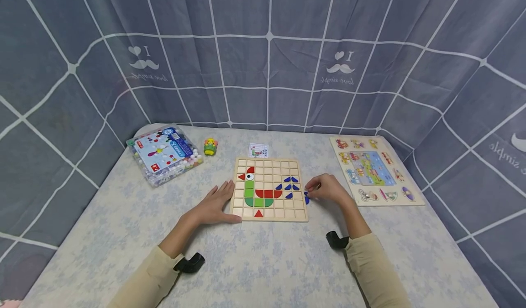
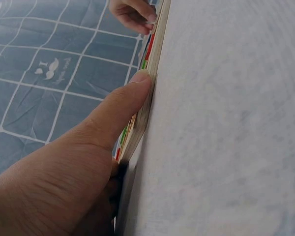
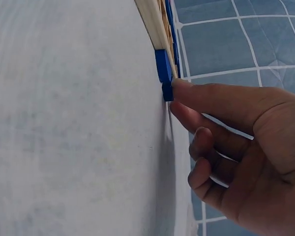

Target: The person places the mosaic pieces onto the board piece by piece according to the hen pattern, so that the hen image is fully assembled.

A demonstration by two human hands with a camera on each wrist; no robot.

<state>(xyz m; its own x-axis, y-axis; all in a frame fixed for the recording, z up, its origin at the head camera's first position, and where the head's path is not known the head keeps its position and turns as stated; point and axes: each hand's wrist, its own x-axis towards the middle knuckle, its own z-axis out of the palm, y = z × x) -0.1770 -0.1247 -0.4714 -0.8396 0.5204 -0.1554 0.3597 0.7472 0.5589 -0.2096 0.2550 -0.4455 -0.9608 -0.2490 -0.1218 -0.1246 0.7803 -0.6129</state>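
A square wooden grid board (image 1: 267,216) lies on the table, with a bird pattern of red, green and blue pieces in its cells. My left hand (image 1: 214,205) rests at the board's left edge, fingers extended and thumb on the front left corner. Beyond the right edge, my right hand (image 1: 326,188) pinches a small blue piece (image 3: 167,92) between thumb and index finger. Another blue piece (image 3: 162,65) sits beside it against the board's side. On the board, several blue pieces (image 1: 287,187) form a tail, and a red triangle (image 1: 258,213) lies in the bottom row.
A small pattern card (image 1: 259,150) lies behind the board, and a toy figure (image 1: 211,147) stands to its left. At the back left is a clear box of beads (image 1: 168,155). A wooden picture puzzle (image 1: 376,171) lies on the right.
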